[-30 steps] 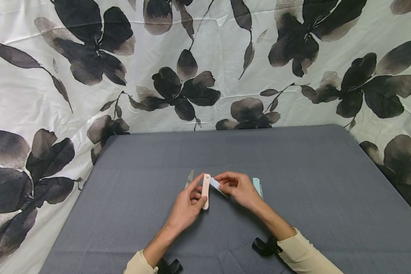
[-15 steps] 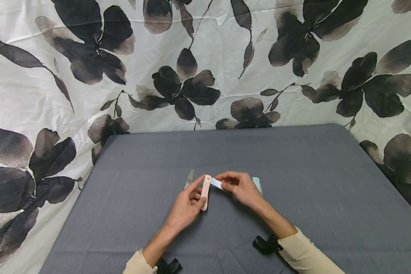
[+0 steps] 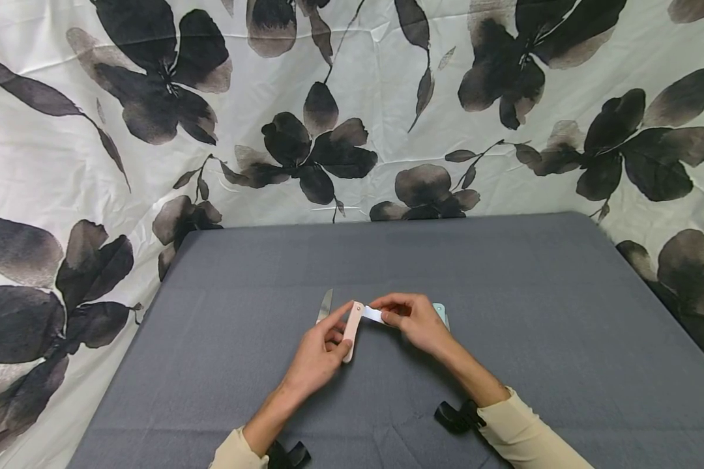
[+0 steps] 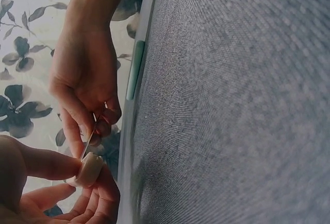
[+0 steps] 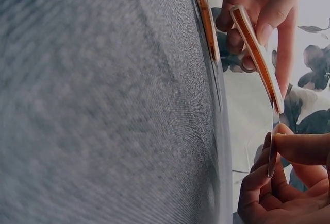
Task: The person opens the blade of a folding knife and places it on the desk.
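Note:
My left hand [image 3: 319, 352] grips the pink handle of a folding knife [image 3: 353, 332], thumb on its side and index finger near the pivot. Partly unfolded, the blade [image 3: 373, 314] points to the right at an angle to the handle. My right hand [image 3: 413, 322] pinches that blade between thumb and fingers, hiding its tip in the head view. In the right wrist view, the blade [image 5: 272, 152] lies between the right thumb and fingers, and the slotted handle [image 5: 258, 56] sits in the left hand. Both hands are held above the table.
Behind the left hand lies another knife [image 3: 325, 305] with its blade out, its handle mostly hidden in the head view. A teal folding knife [image 3: 440, 311] lies behind the right hand. Grey cloth covers the table [image 3: 504, 273]; a floral curtain [image 3: 387, 85] hangs beyond its far edge.
The blade has swung upward and away from the handle, so the angle between them is wider. The handle now tilts more, its lower end shifted slightly left. Both hands keep their hold.

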`<state>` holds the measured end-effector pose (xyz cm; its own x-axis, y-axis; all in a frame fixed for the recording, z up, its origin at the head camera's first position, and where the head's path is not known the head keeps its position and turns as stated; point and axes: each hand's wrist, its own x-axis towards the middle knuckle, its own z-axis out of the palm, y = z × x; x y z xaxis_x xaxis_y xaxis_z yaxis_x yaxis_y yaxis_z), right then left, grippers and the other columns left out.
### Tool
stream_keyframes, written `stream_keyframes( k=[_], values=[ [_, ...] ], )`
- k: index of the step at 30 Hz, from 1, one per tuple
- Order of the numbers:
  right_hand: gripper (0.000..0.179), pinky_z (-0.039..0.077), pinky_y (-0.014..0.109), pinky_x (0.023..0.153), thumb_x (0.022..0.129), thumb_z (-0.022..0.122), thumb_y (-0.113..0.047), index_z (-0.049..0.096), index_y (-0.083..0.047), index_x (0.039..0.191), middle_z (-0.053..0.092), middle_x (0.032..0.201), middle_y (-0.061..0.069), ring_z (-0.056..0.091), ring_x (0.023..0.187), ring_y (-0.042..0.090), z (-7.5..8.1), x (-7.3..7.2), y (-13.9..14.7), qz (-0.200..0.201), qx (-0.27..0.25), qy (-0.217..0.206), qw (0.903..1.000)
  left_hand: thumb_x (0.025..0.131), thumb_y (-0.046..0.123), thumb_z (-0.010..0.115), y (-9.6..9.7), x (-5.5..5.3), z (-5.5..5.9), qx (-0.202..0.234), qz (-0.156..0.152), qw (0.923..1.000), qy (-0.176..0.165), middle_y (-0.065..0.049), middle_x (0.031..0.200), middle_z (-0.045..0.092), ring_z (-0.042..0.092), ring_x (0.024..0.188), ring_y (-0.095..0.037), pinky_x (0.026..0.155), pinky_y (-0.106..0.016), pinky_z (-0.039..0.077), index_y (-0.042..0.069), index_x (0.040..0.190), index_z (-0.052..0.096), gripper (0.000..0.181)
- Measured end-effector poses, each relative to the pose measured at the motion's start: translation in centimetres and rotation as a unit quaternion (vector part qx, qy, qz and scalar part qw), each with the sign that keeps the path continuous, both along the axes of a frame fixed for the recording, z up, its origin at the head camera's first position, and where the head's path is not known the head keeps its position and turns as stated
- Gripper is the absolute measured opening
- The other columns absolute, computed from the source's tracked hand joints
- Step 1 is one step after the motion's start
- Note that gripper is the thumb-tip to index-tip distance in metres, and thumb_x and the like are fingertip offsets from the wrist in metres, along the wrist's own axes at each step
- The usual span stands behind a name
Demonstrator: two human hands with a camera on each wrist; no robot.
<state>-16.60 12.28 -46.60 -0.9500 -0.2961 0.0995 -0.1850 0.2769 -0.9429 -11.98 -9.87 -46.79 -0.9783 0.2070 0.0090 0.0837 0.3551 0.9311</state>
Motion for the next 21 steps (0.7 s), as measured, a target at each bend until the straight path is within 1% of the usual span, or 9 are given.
stream_keyframes(
  k=[7, 13, 17, 21],
  values=[
    [0.021, 0.051, 0.020, 0.072, 0.094, 0.068, 0.003, 0.079, -0.002, 0.111, 0.077, 0.109, 0.019, 0.065, 0.082, 0.008, -0.07, -0.04, 0.16, 0.001, 0.019, 0.023, 0.9996, 0.092, -0.005, 0.063, -0.14, -0.02, -0.09, -0.019, -0.008, 0.9998, 0.005, -0.015, 0.111, 0.068, 0.060, 0.077, -0.012, 0.063, -0.022, 0.048, 0.020, 0.152, 0.055, 0.066],
    [0.022, 0.051, 0.022, 0.071, 0.094, 0.068, 0.003, 0.081, -0.007, 0.109, 0.078, 0.107, 0.013, 0.063, 0.080, 0.006, 0.08, -0.09, 0.15, 0.002, 0.044, 0.047, 0.9980, 0.091, -0.005, 0.062, -0.25, -0.02, -0.07, -0.033, -0.015, 0.9993, 0.008, -0.014, 0.109, 0.068, 0.059, 0.074, -0.012, 0.061, -0.022, 0.047, 0.021, 0.152, 0.056, 0.066],
    [0.022, 0.051, 0.023, 0.071, 0.095, 0.068, 0.001, 0.081, -0.010, 0.108, 0.078, 0.107, 0.010, 0.063, 0.081, 0.008, 0.08, -0.10, 0.20, 0.003, 0.052, 0.049, 0.9975, 0.093, -0.005, 0.062, -0.29, -0.03, -0.05, -0.037, -0.021, 0.9990, 0.009, -0.013, 0.108, 0.068, 0.057, 0.074, -0.012, 0.060, -0.022, 0.047, 0.022, 0.151, 0.056, 0.065],
    [0.022, 0.050, 0.023, 0.070, 0.095, 0.068, 0.001, 0.081, -0.011, 0.107, 0.077, 0.106, 0.009, 0.062, 0.080, 0.010, 0.05, -0.03, 0.31, 0.003, 0.054, 0.045, 0.9975, 0.092, -0.006, 0.062, -0.37, 0.01, 0.02, -0.043, -0.025, 0.9987, 0.013, -0.013, 0.108, 0.069, 0.057, 0.076, -0.013, 0.060, -0.024, 0.047, 0.022, 0.150, 0.058, 0.064]
  ],
)
